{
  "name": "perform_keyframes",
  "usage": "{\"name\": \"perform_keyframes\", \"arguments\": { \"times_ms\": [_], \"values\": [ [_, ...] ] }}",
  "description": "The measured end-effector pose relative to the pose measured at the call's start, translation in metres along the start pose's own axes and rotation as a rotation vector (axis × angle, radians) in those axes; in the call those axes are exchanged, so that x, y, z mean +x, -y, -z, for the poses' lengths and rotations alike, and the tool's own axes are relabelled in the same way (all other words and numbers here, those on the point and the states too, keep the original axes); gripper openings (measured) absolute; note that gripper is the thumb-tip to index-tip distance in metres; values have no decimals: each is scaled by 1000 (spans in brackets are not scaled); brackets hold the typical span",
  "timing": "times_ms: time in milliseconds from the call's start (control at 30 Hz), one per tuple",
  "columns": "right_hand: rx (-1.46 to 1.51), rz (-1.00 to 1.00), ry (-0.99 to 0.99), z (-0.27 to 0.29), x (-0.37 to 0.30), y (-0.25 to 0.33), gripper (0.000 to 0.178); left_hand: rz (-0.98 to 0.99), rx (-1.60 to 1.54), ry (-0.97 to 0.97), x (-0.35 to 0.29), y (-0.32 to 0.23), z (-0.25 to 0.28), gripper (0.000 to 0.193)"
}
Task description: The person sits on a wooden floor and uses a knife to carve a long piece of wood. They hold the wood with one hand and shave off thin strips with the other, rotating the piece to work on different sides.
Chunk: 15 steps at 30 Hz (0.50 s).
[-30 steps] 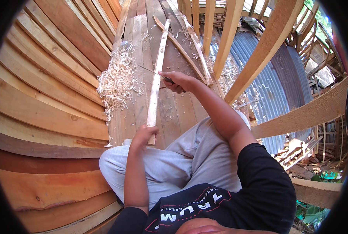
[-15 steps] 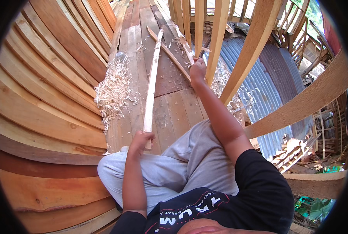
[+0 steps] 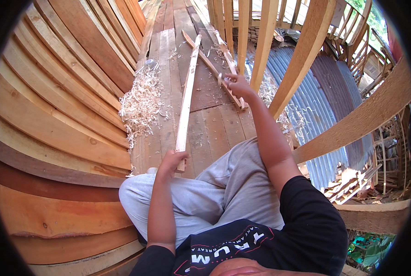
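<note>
My left hand (image 3: pixel 173 161) is closed around the near end of a long, pale, shaved wooden strip (image 3: pixel 187 96). The strip slants away over the plank floor, its far end crossing a darker wooden stick (image 3: pixel 205 60). Farther off to the right, my right hand (image 3: pixel 240 86) hovers over the near end of that stick, beside the upright slats. Its fingers point left and look partly curled. A pale curled shaving (image 3: pixel 220 79) is at the fingertips; any tool in this hand cannot be made out. Another pale strip (image 3: pixel 226 53) lies past my right hand.
A heap of wood shavings (image 3: pixel 142 99) lies left on the plank floor (image 3: pixel 210 126). Stacked boards (image 3: pixel 62 115) line the left side. Upright wooden slats (image 3: pixel 302 55) form a railing on the right, with corrugated metal sheets (image 3: pixel 306 106) beyond and below.
My right hand has come slightly nearer and turned so its fingers point left; the dark slim tool seen in it before no longer shows. My left hand still grips the strip; the view has shifted slightly.
</note>
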State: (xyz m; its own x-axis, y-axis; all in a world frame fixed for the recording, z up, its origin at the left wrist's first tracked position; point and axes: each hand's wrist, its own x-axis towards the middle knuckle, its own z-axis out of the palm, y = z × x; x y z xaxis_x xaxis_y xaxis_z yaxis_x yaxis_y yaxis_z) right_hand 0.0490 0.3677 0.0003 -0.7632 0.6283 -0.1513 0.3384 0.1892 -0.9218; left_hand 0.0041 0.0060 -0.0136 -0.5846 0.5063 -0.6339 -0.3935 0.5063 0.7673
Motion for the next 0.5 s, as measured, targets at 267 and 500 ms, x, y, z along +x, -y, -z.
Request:
{"name": "perform_keyframes", "arguments": {
  "times_ms": [267,500],
  "values": [
    [117,-136,-87,-56,10,-32,42,-40,81,-8,7,5,-5,20],
    [238,-174,358,-145,-48,-14,63,-151,193,-9,-10,7,-6,36]
  ]
}}
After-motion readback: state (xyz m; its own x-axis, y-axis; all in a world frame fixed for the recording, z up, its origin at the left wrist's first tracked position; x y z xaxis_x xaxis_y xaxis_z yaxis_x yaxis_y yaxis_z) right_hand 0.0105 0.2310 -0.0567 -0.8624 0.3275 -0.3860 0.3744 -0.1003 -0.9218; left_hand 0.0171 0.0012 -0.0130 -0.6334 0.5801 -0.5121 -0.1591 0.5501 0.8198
